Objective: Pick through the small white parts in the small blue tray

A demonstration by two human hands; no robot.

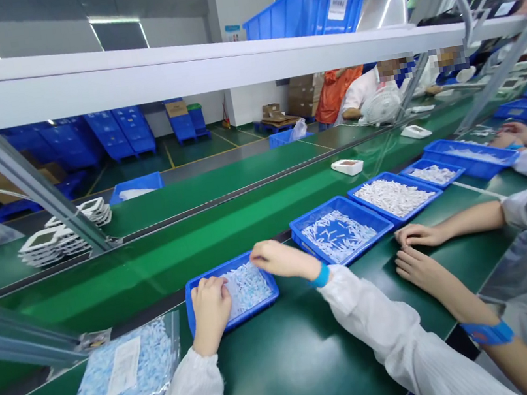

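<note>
A blue tray [255,311] holds many small white and light-blue plastic pieces [247,287]. Over its left end is my left hand [211,307], fingers bent and drawn together; what they grip, if anything, is hidden. My right hand [280,262] hovers above the tray's right end with fingertips pinched, and anything between them is too small to make out. A blue band [321,276] circles my right wrist. To the left of my left hand lies a clear bag [122,377] packed with similar blue pieces and bearing a white label.
Blue trays of white pieces [341,235] [395,196] line the belt's edge to my right. A co-worker's hands [420,253] rest close together beside them. A green conveyor [190,235] carries white housings [348,166]. Overhead runs a shelf beam [127,79]; a metal post [39,191] stands at left.
</note>
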